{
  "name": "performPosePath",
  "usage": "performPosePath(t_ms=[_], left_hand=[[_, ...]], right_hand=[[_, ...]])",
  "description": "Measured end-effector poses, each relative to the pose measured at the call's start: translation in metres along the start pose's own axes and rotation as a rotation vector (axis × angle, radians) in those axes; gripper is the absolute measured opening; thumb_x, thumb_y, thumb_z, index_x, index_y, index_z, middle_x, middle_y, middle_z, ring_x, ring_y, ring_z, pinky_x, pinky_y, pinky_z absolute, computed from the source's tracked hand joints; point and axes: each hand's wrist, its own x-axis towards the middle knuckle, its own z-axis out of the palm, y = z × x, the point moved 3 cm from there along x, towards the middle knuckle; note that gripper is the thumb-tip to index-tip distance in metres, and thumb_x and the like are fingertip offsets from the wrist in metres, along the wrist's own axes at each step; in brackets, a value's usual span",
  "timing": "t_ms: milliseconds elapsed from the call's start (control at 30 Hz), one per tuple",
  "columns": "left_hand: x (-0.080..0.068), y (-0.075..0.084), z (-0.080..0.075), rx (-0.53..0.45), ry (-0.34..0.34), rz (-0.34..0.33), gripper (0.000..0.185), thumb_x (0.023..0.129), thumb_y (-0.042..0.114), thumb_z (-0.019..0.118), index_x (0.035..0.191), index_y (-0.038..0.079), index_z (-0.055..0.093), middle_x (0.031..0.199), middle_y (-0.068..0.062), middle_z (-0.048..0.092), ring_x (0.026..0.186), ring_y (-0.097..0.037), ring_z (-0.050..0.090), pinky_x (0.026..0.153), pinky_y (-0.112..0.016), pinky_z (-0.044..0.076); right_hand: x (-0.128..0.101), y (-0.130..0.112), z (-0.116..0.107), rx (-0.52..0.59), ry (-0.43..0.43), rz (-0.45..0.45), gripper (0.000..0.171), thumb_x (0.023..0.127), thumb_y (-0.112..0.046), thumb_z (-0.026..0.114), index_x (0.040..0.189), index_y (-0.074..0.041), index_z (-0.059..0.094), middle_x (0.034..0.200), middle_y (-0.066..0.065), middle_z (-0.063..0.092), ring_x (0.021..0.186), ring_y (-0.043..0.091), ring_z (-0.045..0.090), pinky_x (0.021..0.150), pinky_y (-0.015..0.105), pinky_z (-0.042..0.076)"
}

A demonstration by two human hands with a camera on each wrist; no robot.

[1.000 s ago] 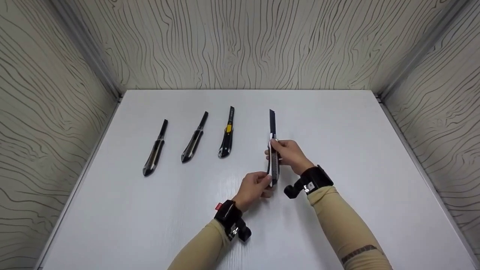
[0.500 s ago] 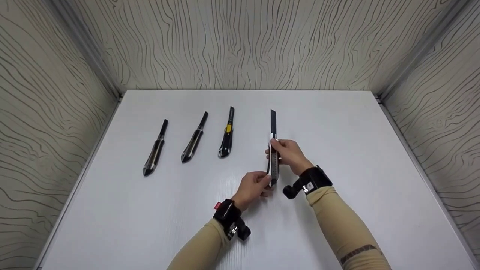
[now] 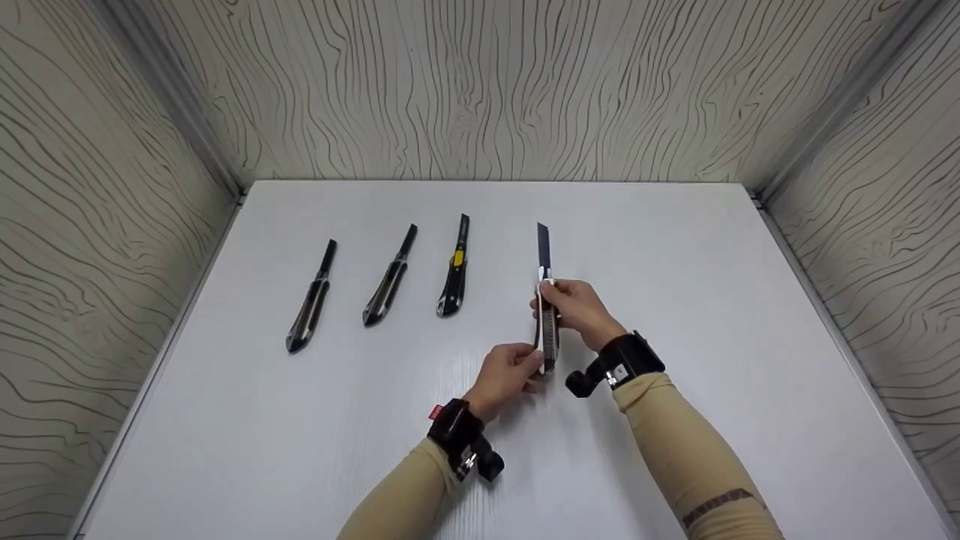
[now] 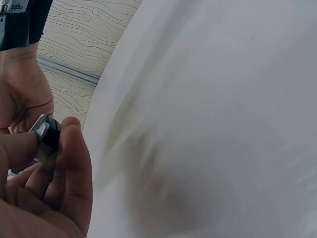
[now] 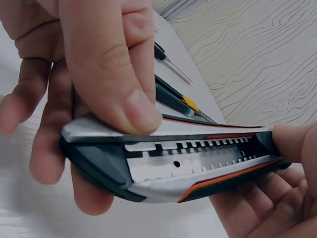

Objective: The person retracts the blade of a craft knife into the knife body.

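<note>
Since the earlier frames, almost nothing has shifted: the extended blade tip sits marginally lower and further left, and both of your hands keep their grip. Your right hand (image 3: 576, 307) curls its fingers and thumb (image 5: 130, 94) around the front half of the grey, black and orange snap-off utility knife (image 3: 547, 324), thumb pressing along the top edge. Your left hand (image 3: 512, 373) pinches the knife's rear end between fingertips (image 4: 74, 148); the left wrist view is blurred, so the exact contact appears to be on the end cap only. You hold the knife just above the white table (image 3: 675, 262), dark blade (image 3: 543, 244) pointing away from you. Three further utility knives (image 3: 391, 276) lie in a row well apart to your left, the nearest with a yellow slider (image 3: 457, 257).
</note>
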Motion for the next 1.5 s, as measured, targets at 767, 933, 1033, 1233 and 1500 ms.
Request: performPosePath(t_ms=[767, 933, 1033, 1233, 1500], left_hand=[[0.0032, -0.0036, -0.0039, 0.007, 0.021, 0.003, 0.029, 0.099, 0.019, 0.055, 0.114, -0.004, 0.066, 0.101, -0.025, 0.071, 0.090, -0.034, 0.071, 0.076, -0.043, 0.061], [0.0036, -0.0046, -0.0048, 0.005, 0.027, -0.001, 0.029, 0.099, 0.019, 0.055, 0.113, -0.004, 0.066, 0.101, -0.024, 0.072, 0.090, -0.036, 0.071, 0.074, -0.042, 0.061], [0.0034, -0.0045, -0.0056, -0.003, 0.028, -0.002, 0.029, 0.099, 0.019, 0.055, 0.113, -0.003, 0.066, 0.101, -0.024, 0.072, 0.090, -0.036, 0.070, 0.074, -0.041, 0.061], [0.0027, -0.0034, -0.0072, 0.011, 0.036, -0.004, 0.029, 0.099, 0.020, 0.056, 0.113, -0.003, 0.067, 0.100, -0.020, 0.073, 0.086, -0.028, 0.071, 0.073, -0.039, 0.061], [0.0046, -0.0042, -0.0086, 0.024, 0.046, 0.004, 0.027, 0.098, 0.019, 0.057, 0.111, -0.003, 0.067, 0.098, -0.018, 0.074, 0.088, -0.032, 0.071, 0.073, -0.038, 0.061]], right_hand=[[0.0022, -0.0013, 0.0049, -0.012, -0.022, -0.017, 0.039, 0.102, -0.028, 0.051, 0.120, 0.006, 0.057, 0.102, 0.009, 0.070, 0.087, 0.013, 0.066, 0.076, 0.027, 0.056], [0.0027, -0.0012, 0.0060, 0.001, -0.031, -0.028, 0.034, 0.102, -0.025, 0.051, 0.116, 0.005, 0.059, 0.101, 0.008, 0.069, 0.086, 0.013, 0.066, 0.075, 0.027, 0.056], [0.0021, -0.0017, 0.0066, 0.008, -0.038, -0.033, 0.035, 0.102, -0.022, 0.051, 0.119, 0.007, 0.057, 0.102, 0.009, 0.069, 0.086, 0.013, 0.065, 0.075, 0.026, 0.056], [0.0029, -0.0007, 0.0064, 0.026, -0.035, -0.027, 0.035, 0.102, -0.019, 0.051, 0.124, 0.008, 0.054, 0.102, 0.008, 0.070, 0.086, 0.011, 0.066, 0.076, 0.025, 0.056], [-0.0001, -0.0041, 0.0082, 0.019, -0.037, -0.020, 0.033, 0.101, -0.015, 0.051, 0.126, 0.006, 0.054, 0.111, 0.015, 0.070, 0.090, 0.011, 0.066, 0.079, 0.026, 0.056]])
